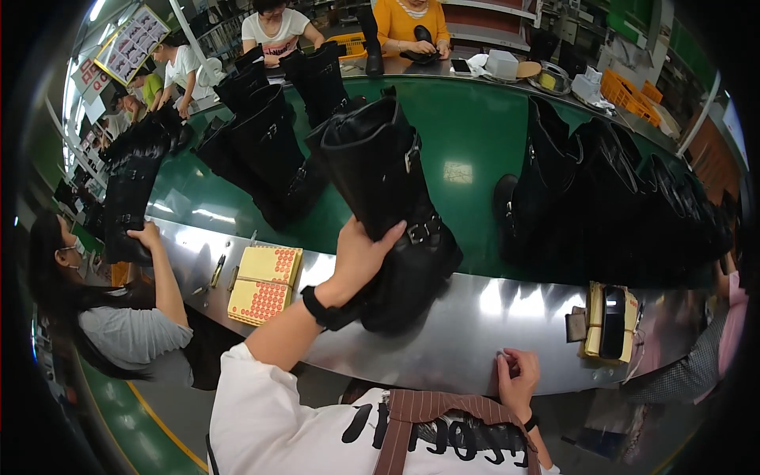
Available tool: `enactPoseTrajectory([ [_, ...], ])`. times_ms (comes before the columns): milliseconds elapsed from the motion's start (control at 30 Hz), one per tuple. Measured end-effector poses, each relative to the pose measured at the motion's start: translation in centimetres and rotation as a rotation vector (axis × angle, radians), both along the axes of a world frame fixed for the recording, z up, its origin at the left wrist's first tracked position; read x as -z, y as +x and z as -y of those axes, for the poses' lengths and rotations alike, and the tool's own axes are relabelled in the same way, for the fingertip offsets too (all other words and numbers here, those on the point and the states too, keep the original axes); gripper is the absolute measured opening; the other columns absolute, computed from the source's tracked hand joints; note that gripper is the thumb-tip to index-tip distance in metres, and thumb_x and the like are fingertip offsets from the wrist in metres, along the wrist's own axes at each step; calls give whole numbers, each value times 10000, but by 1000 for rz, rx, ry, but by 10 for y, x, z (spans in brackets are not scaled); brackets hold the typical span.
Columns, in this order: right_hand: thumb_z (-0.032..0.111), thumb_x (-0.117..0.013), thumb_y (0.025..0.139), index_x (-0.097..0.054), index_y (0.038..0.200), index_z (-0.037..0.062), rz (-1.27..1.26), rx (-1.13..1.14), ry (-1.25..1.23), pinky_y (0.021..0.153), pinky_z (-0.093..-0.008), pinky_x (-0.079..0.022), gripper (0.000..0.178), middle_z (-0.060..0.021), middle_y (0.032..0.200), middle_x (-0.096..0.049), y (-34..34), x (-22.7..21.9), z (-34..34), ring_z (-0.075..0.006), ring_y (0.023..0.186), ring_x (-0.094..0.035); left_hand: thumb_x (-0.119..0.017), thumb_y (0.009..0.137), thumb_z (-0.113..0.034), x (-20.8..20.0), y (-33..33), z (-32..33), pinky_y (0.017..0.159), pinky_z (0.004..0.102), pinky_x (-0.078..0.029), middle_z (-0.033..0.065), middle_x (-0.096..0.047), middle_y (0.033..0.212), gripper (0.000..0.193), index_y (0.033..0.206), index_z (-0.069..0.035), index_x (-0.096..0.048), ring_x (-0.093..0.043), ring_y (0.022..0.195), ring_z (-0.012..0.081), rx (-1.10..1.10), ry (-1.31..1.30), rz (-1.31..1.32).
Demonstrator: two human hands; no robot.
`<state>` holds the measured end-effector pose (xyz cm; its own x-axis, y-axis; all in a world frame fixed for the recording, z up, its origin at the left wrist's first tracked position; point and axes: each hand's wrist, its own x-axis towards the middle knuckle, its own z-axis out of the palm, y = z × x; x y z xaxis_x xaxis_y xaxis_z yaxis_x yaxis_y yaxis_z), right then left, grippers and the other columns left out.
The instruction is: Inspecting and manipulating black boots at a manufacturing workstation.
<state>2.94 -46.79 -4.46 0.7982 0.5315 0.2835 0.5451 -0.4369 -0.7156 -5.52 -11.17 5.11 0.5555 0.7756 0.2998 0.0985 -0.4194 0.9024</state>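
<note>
one cam, head-worn, L half of a side-by-side fisheye pair; looks down & fwd from abt the wearer's head height, over the near edge of the worktop (475,332); v close to the wearer's own white shirt (269,412) along the bottom, pretty close to the black boot (372,174) nr mid-frame, way further from the person in yellow (393,33) up top; tilt's mild enough to get the framed poster (132,45) top L; FOV's huge, so straight edges bow toward the rim & corners go black; pic's upright, not mirrored, i.e. its left = wearer's left
</note>
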Motion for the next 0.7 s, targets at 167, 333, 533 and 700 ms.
enactPoseTrajectory([
  [167, 75, -725, 782, -716, 906, 86, 93, 51, -3, 634, -341, -415, 125, -17, 716, -598, 3, 26, -5, -207, 633, -526, -769, 834, -332, 22, 133, -113, 860, 397, -529, 215, -710, 1060, 460, 1075, 51, -687, -686, 992, 361, -126, 239, -91],
  [333, 54, -756, 728, -727, 897, 114, 84, 80, -75, 604, -329, -420, 182, -5, 679, -570, 6, 33, 0, -180, 612, -516, -757, 810, -401, 11, 264, -238, 863, 452, -510, 239, -654, 1116, 448, 986, 9, -718, -643, 976, 410, -318, 417, -16],
  [533, 31, -805, 733, -753, 957, 109, 185, 35, -69, 563, -326, -473, 242, -62, 712, -627, 10, 27, -3, -209, 579, -548, -771, 635, -728, 70, 312, -306, 1104, 741, -167, 247, -51, 1631, 1206, 1579, -390, -100, -107, 1496, 456, -173, 178, -613],
  [700, 17, -805, 720, -750, 941, 108, 186, 0, -93, 566, -321, -469, 245, -72, 715, -622, 10, 16, -9, -202, 575, -538, -530, 901, -662, 132, 285, -307, 1116, 749, -113, 123, -29, 1665, 654, 1496, -446, -363, -40, 1513, 421, -48, 588, -1032],
])
